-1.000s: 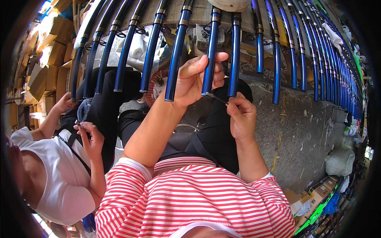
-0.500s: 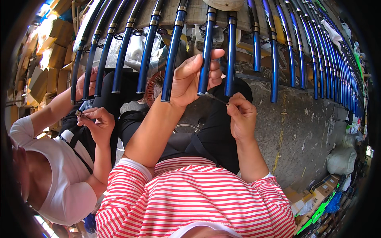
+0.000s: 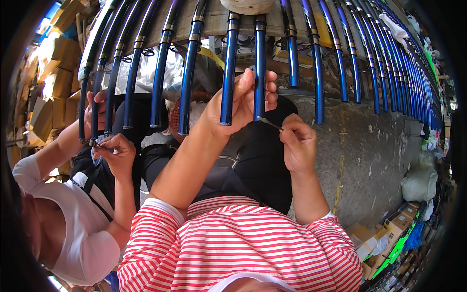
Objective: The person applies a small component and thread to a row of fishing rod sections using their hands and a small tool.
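Observation:
A row of glossy blue fishing rods hangs over the bench's near edge, butt ends toward me. My left hand (image 3: 243,97) is closed round one blue fishing rod (image 3: 260,63) near its lower end, thumb on its left side and fingers curling behind to the right. Its neighbour on the left (image 3: 229,73) passes in front of my palm. Between the thumb and fingers of my right hand (image 3: 297,141) is a thin dark stick (image 3: 273,124) with a pale, flattened tip, perhaps a small brush. That tip meets the held rod's bottom rim.
At my left a co-worker in a white top holds a small dark piece in one hand (image 3: 116,153) beside the leftmost rods. Many more rods (image 3: 408,92) line the right. A pale round block (image 3: 248,5) lies over the rods; cardboard boxes (image 3: 61,82) stack at far left.
My left hand has gone from one rod to its neighbour on the right. The stick's tip now touches that rod's end. The whole row appears shifted left in view.

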The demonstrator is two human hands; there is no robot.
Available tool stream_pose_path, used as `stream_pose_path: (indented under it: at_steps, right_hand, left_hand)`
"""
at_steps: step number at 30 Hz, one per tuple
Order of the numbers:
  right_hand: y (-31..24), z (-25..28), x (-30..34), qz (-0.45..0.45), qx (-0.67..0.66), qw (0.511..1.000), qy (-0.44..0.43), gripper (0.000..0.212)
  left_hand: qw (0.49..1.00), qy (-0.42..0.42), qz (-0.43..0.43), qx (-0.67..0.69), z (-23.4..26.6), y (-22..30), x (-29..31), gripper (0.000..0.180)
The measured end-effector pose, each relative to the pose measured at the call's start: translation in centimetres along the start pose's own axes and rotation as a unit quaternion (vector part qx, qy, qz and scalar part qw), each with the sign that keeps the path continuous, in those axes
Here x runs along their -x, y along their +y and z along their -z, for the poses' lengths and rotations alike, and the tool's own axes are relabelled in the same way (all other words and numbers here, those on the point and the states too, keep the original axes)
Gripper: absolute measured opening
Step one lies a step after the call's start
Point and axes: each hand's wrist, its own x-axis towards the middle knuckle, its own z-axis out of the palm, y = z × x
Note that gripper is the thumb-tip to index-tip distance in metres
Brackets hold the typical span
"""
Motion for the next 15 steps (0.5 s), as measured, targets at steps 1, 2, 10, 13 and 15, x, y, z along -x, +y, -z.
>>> stream_pose_path:
  at_steps: [1, 2, 10, 13, 15]
  right_hand:
    - [0.1, 0.0, 0.0, -0.007, -0.002, 1.0, 0.0, 0.006]
    - [0.1, 0.1, 0.0, -0.014, -0.005, 1.0, 0.0, 0.006]
    - [0.5, 0.2, 0.0, -0.017, 0.0, 1.0, 0.003, 0.007]
    - [0.6, 0.3, 0.0, -0.011, 0.009, 1.0, -0.002, 0.007]
    - [0.6, 0.4, -0.1, -0.005, 0.012, 1.0, -0.005, 0.008]
  left_hand:
    - [1.0, -0.017, -0.007, 0.017, 0.2, -0.2, -0.2, 0.035]
    - [0.999, -0.033, -0.014, 0.033, 0.3, -0.4, -0.3, 0.034]
    - [0.998, -0.024, 0.002, 0.059, 0.6, -0.3, -0.3, 0.035]
    - [0.995, -0.053, -0.001, 0.082, 0.8, -0.4, -0.3, 0.038]
    - [0.989, -0.105, -0.004, 0.106, 1.3, -0.7, -0.6, 0.039]
